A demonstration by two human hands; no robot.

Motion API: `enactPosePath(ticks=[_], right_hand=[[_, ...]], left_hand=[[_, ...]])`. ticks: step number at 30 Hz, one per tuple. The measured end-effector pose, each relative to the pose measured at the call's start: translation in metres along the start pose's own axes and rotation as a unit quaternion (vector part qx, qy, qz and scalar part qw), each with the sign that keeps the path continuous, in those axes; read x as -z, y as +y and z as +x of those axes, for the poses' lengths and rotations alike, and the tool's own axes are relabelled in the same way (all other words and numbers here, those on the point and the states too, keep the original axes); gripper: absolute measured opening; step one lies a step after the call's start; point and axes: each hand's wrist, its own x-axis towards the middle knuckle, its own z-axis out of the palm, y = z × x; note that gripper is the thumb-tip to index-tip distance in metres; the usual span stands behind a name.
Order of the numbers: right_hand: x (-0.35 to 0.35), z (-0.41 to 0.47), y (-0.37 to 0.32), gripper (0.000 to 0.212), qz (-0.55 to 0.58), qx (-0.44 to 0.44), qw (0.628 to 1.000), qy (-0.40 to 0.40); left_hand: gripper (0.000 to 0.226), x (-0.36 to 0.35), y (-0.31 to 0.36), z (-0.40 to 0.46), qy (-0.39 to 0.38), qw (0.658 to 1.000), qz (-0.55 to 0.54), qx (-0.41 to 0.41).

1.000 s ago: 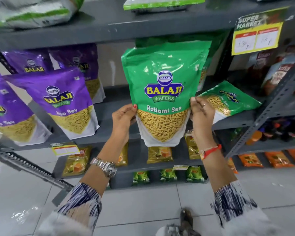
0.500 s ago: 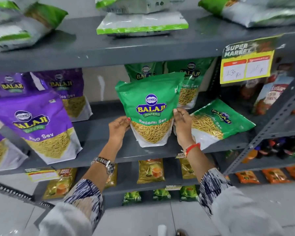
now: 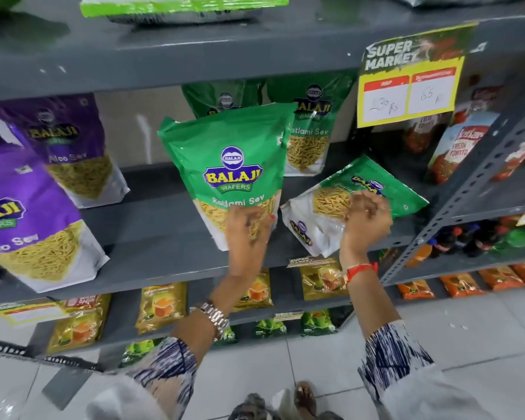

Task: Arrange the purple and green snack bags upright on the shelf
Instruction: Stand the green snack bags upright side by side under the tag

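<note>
A green snack bag (image 3: 228, 165) stands upright on the middle grey shelf (image 3: 164, 219). My left hand (image 3: 249, 230) rests against its lower front, fingers up and blurred, not wrapped around it. A second green bag (image 3: 340, 213) lies flat and tilted to its right, and my right hand (image 3: 365, 216) is on top of it with the fingers apart. Two more green bags (image 3: 311, 128) stand behind. Purple bags (image 3: 73, 147) stand at the left, one (image 3: 28, 219) leaning near the front edge.
An upper shelf (image 3: 225, 53) hangs low over the bags, with a yellow price tag (image 3: 406, 86) on its edge. A slotted grey upright (image 3: 467, 189) borders the right side, with red tomato packs (image 3: 458, 147) beyond it. Lower shelves hold small yellow and green packets.
The upright green bag went from held in the air with both hands to standing on the shelf. My right hand left it and moved right onto the lying green bag.
</note>
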Motion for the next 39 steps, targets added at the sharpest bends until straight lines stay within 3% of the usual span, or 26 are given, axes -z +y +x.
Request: enactPosePath(ticks=[2, 4, 8, 10, 13, 15, 18, 19, 21, 24, 26, 28, 30, 32, 35, 39], right_hand=[[0.013, 0.013, 0.007, 0.018, -0.036, -0.020, 0.997, 0.066], [0.026, 0.018, 0.010, 0.027, -0.027, -0.092, 0.992, 0.079], [0.045, 0.018, 0.031, 0.059, -0.044, -0.213, 0.975, 0.047], [0.049, 0.022, 0.037, 0.052, -0.011, -0.250, 0.968, 0.019], [0.053, 0.032, 0.034, 0.038, 0.035, -0.273, 0.961, 0.004], [0.055, 0.034, 0.031, 0.039, 0.048, -0.285, 0.957, 0.004], [0.056, 0.037, 0.029, 0.034, 0.065, -0.292, 0.954, 0.003], [0.057, 0.038, 0.030, 0.029, 0.065, -0.295, 0.953, 0.004], [0.060, 0.040, 0.033, 0.020, 0.091, -0.288, 0.953, -0.008], [0.069, 0.034, 0.039, 0.034, 0.116, -0.295, 0.948, -0.003], [0.079, 0.032, 0.038, 0.030, 0.121, -0.301, 0.946, -0.016], [0.091, 0.031, 0.037, 0.022, 0.124, -0.299, 0.945, -0.044], [0.101, 0.028, 0.038, 0.027, 0.122, -0.294, 0.945, -0.078], [0.110, 0.018, 0.022, 0.015, 0.113, -0.290, 0.946, -0.085], [0.125, 0.006, 0.004, 0.009, 0.116, -0.292, 0.944, -0.100], [0.139, -0.014, -0.026, 0.015, 0.088, -0.235, 0.958, -0.142]], left_hand=[[0.017, -0.031, 0.012, 0.006, -0.098, 0.993, 0.021, -0.062], [0.020, -0.063, 0.021, 0.017, -0.176, 0.979, 0.050, -0.086], [0.025, -0.118, 0.025, 0.046, -0.234, 0.966, 0.111, -0.022], [0.028, -0.135, 0.023, 0.065, -0.265, 0.951, 0.158, 0.037], [0.035, -0.159, 0.017, 0.094, -0.386, 0.878, 0.261, 0.111], [0.037, -0.167, 0.007, 0.109, -0.432, 0.856, 0.236, 0.157], [0.015, -0.171, -0.011, 0.123, -0.393, 0.879, 0.119, 0.243], [0.018, -0.172, -0.018, 0.126, -0.374, 0.885, 0.093, 0.261], [0.033, -0.168, -0.010, 0.120, -0.369, 0.884, 0.092, 0.271], [0.007, -0.155, 0.008, 0.103, -0.392, 0.863, 0.133, 0.290], [0.019, -0.147, 0.007, 0.091, -0.377, 0.866, 0.102, 0.312], [0.009, -0.131, 0.012, 0.074, -0.327, 0.882, 0.014, 0.339], [0.018, -0.115, 0.014, 0.058, -0.283, 0.888, -0.045, 0.361], [0.025, -0.096, 0.019, 0.040, -0.252, 0.895, -0.074, 0.361], [0.006, -0.061, 0.029, 0.007, -0.223, 0.902, -0.112, 0.351], [0.026, -0.010, 0.042, -0.033, -0.176, 0.934, -0.153, 0.270]])
